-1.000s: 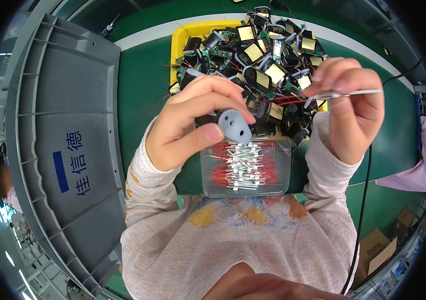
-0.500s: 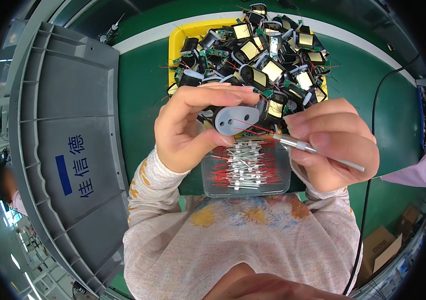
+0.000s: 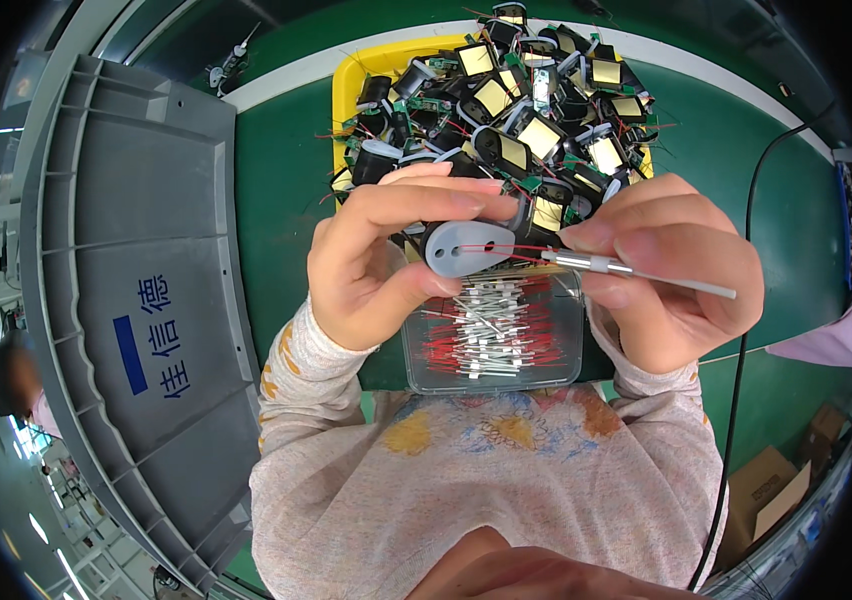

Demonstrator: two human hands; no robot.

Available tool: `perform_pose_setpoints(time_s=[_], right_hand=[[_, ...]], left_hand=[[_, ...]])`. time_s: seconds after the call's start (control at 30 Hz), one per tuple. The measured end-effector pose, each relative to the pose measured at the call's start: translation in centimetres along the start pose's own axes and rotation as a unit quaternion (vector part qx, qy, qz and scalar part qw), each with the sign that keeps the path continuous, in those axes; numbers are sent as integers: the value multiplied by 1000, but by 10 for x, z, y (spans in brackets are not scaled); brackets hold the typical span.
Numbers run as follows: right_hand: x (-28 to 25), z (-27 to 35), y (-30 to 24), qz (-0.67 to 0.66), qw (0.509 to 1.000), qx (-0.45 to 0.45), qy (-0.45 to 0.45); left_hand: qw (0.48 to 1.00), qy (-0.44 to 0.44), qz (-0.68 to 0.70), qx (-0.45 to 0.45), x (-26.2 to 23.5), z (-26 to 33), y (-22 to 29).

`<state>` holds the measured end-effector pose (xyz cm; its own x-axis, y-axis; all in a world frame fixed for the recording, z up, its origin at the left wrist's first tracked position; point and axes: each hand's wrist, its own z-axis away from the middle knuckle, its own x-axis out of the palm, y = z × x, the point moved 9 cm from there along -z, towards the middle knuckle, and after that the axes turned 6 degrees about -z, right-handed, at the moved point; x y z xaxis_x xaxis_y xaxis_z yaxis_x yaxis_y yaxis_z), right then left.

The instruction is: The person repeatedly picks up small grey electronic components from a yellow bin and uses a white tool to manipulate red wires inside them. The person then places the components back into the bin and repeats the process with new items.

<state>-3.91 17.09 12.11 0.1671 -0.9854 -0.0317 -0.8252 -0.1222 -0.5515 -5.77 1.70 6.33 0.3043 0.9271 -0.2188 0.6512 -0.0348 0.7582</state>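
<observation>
My left hand (image 3: 351, 265) grips a dark housing by its sides, thumb below and fingers above. The housing's grey oval end cap (image 3: 458, 262), with small holes in it, faces right. Pinched between the thumb and fingers of my right hand (image 3: 691, 262) is a slim silver-and-white rod (image 3: 586, 262) with a thin pale tail. Thin red wires (image 3: 518, 249) stretch from the rod's left end to the cap; whether their tips are inside a hole I cannot tell. Below both hands a clear plastic box (image 3: 426, 384) holds many white-bodied pieces with red leads (image 3: 494, 325).
Beyond my hands, a yellow tray (image 3: 346, 88) is heaped with black housings (image 3: 506, 150) bearing wires and green circuit boards. A large grey crate (image 3: 151, 190) stands at the left. A black cable (image 3: 743, 340) runs down the right side, near a cardboard box (image 3: 766, 490).
The rod has tipped flatter and shifted slightly up with my right hand. Its red wires now cross the cap more levelly. My left hand keeps its hold, the cap turned slightly.
</observation>
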Motion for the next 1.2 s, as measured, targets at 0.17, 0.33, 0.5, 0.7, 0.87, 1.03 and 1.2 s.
perform_pose_setpoints(time_s=[0.17,0.33,0.5,0.7,0.87,1.03,1.2], right_hand=[[6,-2,-7,61,997,-8,-40],[16,-3,-23,123,989,-15,-80],[19,1,-28,131,988,-42,-68],[17,3,-25,115,990,-44,-66],[17,2,-25,114,991,-49,-52],[16,2,-26,112,991,-57,-48],[18,3,-28,110,991,-67,-42]], left_hand=[[999,29,-25,-10,-1,1,1],[997,36,-67,14,-5,1,4],[991,21,-130,19,-3,-2,8],[989,29,-145,13,-5,-1,8],[990,30,-135,16,-5,-2,9],[991,31,-131,16,-6,-3,10],[991,30,-127,18,-6,-2,10]])
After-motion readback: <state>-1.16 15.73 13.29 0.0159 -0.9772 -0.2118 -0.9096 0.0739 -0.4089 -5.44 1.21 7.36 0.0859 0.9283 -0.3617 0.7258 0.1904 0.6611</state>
